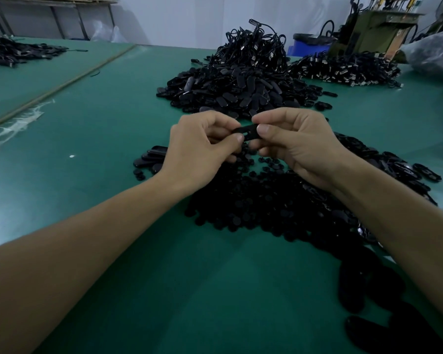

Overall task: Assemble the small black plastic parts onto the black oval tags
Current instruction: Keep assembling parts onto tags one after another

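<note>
Pinching one black oval tag [248,131] end to end above a green bench [108,180]: left hand [202,146], thumb and curled fingers clamped on one end; right hand [297,144], thumb and forefinger closed on the other. Directly beneath the fingers, a dense heap of small black plastic parts [253,200]. Beyond the fingertips, a mound of loose oval tags [235,93], backed by a taller tangle of corded pieces [253,49]. Just left of the left fingers, a few flat tags [151,157].

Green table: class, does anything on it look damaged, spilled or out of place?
Yes. A ragged whitish smear marks the green table at far left, beside the long seam, like residue or scraping. A white speck lies nearby.
</note>
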The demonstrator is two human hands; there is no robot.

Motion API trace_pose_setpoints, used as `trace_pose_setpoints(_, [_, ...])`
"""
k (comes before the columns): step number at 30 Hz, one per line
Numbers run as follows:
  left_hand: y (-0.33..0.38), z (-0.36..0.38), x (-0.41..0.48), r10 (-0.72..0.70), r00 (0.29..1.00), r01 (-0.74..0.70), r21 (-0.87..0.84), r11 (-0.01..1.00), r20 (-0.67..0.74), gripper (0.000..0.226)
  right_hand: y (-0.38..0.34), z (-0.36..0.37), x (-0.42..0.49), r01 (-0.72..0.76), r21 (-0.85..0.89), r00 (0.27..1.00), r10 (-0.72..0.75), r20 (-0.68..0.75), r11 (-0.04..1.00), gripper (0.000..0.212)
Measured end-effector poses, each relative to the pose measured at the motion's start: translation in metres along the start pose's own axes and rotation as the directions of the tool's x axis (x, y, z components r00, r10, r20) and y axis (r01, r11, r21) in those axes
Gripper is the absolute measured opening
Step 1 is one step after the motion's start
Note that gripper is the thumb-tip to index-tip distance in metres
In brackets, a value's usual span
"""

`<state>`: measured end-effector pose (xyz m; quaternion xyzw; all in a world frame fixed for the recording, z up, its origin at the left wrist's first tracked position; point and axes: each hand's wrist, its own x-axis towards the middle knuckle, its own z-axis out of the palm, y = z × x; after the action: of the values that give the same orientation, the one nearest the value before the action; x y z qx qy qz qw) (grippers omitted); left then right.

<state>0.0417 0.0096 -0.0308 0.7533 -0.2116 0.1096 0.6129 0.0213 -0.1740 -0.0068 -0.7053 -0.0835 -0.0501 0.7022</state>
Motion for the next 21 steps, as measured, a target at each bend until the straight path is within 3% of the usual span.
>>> trace_pose_setpoints(6, [0.002,-0.001,0.003,-0.054,0.998,0.05,-0.14,0.989,-0.028,0.016,0.005,0.001,-0.003,0.122,-0.36,0.99,-0.142,-0.027,0.925,0.012])
trace_pose_setpoints(12, [0.002,0.0,0.002,-0.029,0.998,0.019,-0.175,0.984,-0.056,0.019,0.004,0.004,-0.002,0.068,-0.159,0.995,-0.079,-0.065,0.985,0.011])
trace_pose_setpoints(17, [0.004,0.001,0.001,-0.068,0.997,0.054,-0.316,0.947,-0.033,0.029,-0.001,0.01,-0.004,0.039,0.038,0.998,-0.038,-0.042,0.998,0.009])
trace_pose_setpoints(19, [0.005,0.002,0.0,-0.035,0.999,0.026,-0.323,0.946,-0.022,0.019,-0.001,0.013,-0.005,0.033,0.017,0.999,-0.032,-0.024,0.999,0.007])
trace_pose_setpoints(21, [0.005,0.002,0.0,-0.019,1.0,0.012,-0.317,0.948,-0.02,0.018,-0.001,0.012,-0.005,0.049,-0.148,0.999,-0.051,-0.015,0.988,0.005])
